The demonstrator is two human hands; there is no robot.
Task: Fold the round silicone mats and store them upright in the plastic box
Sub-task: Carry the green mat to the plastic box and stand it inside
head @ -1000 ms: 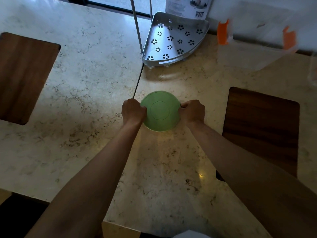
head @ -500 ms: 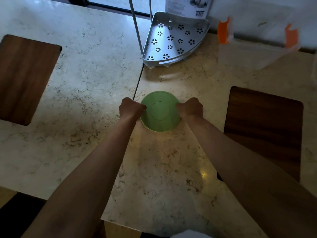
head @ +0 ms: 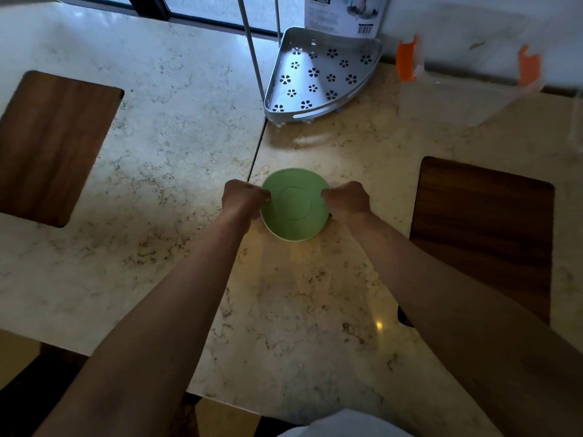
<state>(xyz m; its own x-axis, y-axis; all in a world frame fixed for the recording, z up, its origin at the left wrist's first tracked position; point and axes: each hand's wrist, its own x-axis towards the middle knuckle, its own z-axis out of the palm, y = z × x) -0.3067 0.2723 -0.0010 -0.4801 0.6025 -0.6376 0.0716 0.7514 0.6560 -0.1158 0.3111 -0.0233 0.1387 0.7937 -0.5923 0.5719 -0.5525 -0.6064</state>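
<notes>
A round green silicone mat (head: pixel 295 205) lies on the marble table near its middle, with a raised ring at its centre. A paler edge shows under its near rim, so it may be a stack; I cannot tell. My left hand (head: pixel 243 198) pinches the mat's left edge and my right hand (head: pixel 348 200) pinches its right edge, both with fingers curled. The mat's sides bend slightly up between the hands. The clear plastic box (head: pixel 470 77) with orange clips stands at the back right, blurred.
A metal corner shelf (head: pixel 318 77) with flower-shaped holes and two upright poles stands behind the mat. A printed carton (head: pixel 344 14) leans behind it. Dark wooden insets (head: pixel 53 146) (head: pixel 485 234) sit left and right. A seam runs between the two tabletops.
Both hands have closed in a little on the mat's edges, and the sides of the mat curl up slightly. The mat stays in the same spot.
</notes>
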